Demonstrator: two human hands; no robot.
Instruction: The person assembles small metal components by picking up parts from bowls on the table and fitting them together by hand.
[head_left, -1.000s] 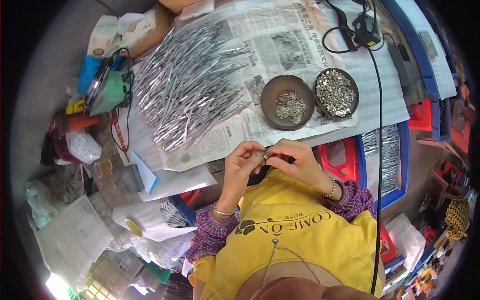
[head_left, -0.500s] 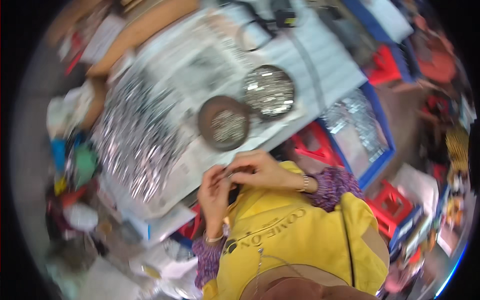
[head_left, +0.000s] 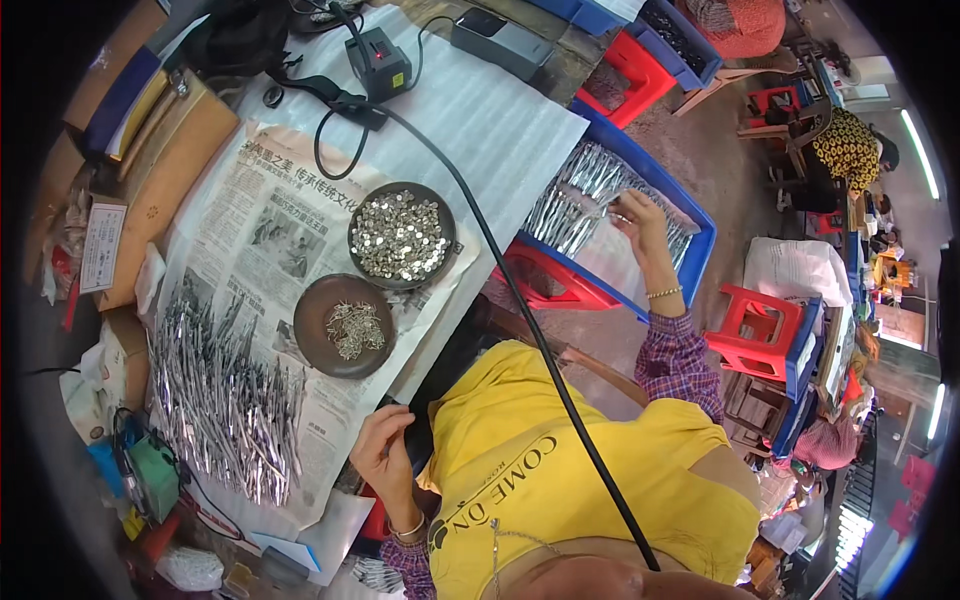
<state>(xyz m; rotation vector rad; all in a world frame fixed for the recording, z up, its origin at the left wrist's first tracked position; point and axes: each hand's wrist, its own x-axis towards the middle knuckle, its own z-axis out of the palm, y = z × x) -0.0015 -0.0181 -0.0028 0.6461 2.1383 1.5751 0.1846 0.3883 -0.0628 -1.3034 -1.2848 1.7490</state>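
right hand now out at the blue crate; left hand stays at the table edge.

a second ago both hands met at the chest over a small part. now the right fingers close lightly among the crate's metal pieces, hold unclear; left is loosely curled, contents cannot be told.

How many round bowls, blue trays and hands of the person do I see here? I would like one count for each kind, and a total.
Round bowls on the newspaper: 2, one with shiny small pieces, one with fewer small metal parts
Blue trays holding silvery pieces: 1
Hands of the person: 2, left hand, right hand
Total: 5
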